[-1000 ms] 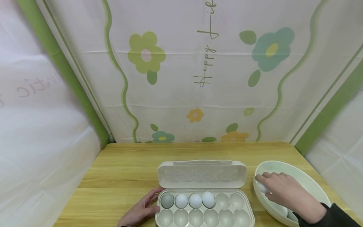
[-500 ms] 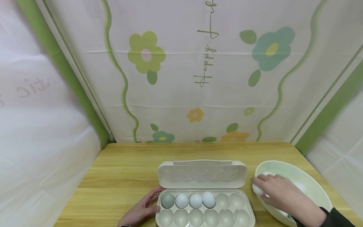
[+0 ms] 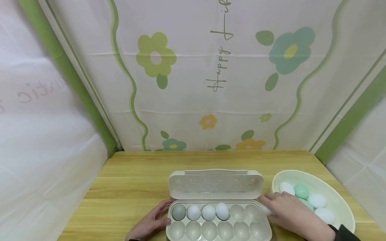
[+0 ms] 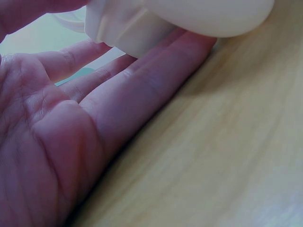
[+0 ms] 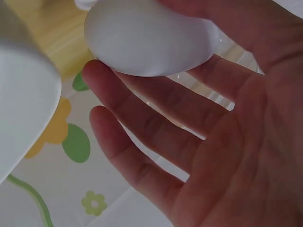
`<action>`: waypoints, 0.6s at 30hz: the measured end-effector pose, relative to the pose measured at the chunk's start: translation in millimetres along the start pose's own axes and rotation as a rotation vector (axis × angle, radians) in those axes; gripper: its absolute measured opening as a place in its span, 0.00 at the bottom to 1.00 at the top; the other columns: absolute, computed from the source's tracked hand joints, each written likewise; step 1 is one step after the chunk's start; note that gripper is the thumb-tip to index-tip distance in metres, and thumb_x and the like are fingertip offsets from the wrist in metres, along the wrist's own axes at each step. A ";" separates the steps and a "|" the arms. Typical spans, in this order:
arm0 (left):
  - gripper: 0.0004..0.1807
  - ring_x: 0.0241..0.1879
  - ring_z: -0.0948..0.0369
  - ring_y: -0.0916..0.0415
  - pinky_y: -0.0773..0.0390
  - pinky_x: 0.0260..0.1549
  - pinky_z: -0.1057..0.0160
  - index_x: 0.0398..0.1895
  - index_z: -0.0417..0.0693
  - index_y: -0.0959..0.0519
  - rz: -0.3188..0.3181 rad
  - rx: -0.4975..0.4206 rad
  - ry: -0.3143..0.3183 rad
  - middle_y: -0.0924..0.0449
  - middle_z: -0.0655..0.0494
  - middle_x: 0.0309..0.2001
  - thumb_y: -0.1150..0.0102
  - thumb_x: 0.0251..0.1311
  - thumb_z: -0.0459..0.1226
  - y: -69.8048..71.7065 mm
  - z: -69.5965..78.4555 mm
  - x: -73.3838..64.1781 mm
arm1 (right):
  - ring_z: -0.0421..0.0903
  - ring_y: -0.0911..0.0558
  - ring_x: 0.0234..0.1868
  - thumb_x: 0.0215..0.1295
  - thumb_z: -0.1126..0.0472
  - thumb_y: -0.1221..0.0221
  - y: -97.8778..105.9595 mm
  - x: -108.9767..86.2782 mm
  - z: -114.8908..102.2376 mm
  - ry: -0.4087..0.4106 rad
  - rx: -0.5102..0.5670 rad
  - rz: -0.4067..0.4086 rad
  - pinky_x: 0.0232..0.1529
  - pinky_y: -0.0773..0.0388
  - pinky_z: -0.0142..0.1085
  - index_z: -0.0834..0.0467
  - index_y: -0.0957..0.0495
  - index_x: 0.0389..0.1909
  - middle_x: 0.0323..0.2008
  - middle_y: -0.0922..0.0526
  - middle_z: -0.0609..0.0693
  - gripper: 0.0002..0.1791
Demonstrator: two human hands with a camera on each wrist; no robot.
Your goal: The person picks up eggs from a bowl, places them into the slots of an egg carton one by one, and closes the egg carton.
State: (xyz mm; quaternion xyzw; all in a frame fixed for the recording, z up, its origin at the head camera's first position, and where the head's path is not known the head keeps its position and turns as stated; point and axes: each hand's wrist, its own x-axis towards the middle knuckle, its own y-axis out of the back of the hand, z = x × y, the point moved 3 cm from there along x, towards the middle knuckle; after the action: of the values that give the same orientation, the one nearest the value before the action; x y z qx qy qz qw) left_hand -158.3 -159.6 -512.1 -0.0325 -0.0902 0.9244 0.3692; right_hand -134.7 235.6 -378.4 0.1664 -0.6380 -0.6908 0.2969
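In the head view, an egg tray (image 3: 217,231) with its lid (image 3: 215,185) raised stands at the front middle. Its back row holds a grey-green egg (image 3: 179,212) and several white eggs (image 3: 208,213). My left hand (image 3: 149,221) touches the tray's left side; the left wrist view has its long fingers (image 4: 137,90) fairly straight against the tray's underside edge. My right hand (image 3: 294,212) pinches a white egg (image 5: 151,40) between thumb and fingers, by the tray's right back corner. In the head view the hand partly hides this egg.
A pale green bowl (image 3: 342,204) at the right holds white eggs (image 3: 317,201) and green eggs (image 3: 301,191). The wooden table (image 3: 135,167) runs back to a flowered cloth (image 3: 187,93). Cloth also hangs on both sides.
My right hand has lifted a white egg out of the bowl and carried it left to the tray's right side. The bowl's eggs are uncovered. My left hand has stayed put.
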 end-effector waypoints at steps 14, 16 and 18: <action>0.29 0.60 0.53 0.38 0.29 0.53 0.58 0.69 0.44 0.51 0.019 0.019 -0.011 0.52 0.34 0.69 0.58 0.66 0.28 -0.4 -0.5 -0.9 | 0.39 0.28 0.24 0.42 0.59 0.33 -19.3 18.9 -20.5 0.081 0.137 -0.105 0.21 0.31 0.35 0.51 0.27 0.36 0.27 0.25 0.41 0.18; 0.29 0.60 0.53 0.38 0.29 0.53 0.57 0.68 0.44 0.50 0.025 0.024 -0.003 0.52 0.34 0.69 0.58 0.65 0.28 -0.5 -1.0 -0.9 | 0.40 0.28 0.25 0.42 0.59 0.33 -21.5 21.1 -23.0 0.096 0.139 -0.106 0.21 0.31 0.35 0.52 0.27 0.36 0.28 0.24 0.42 0.18; 0.29 0.60 0.53 0.38 0.29 0.52 0.57 0.68 0.45 0.50 0.034 0.024 0.010 0.51 0.35 0.68 0.57 0.65 0.28 -0.3 -1.5 -1.0 | 0.40 0.28 0.25 0.42 0.58 0.33 -23.8 23.3 -25.2 0.109 0.148 -0.103 0.21 0.31 0.35 0.52 0.27 0.37 0.29 0.23 0.43 0.18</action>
State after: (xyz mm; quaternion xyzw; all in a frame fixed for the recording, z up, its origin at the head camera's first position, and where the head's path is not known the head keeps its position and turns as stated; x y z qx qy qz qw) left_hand -157.2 -159.8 -513.5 -0.0342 -0.0766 0.9313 0.3543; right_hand -142.0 201.7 -401.5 0.2578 -0.6607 -0.6460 0.2822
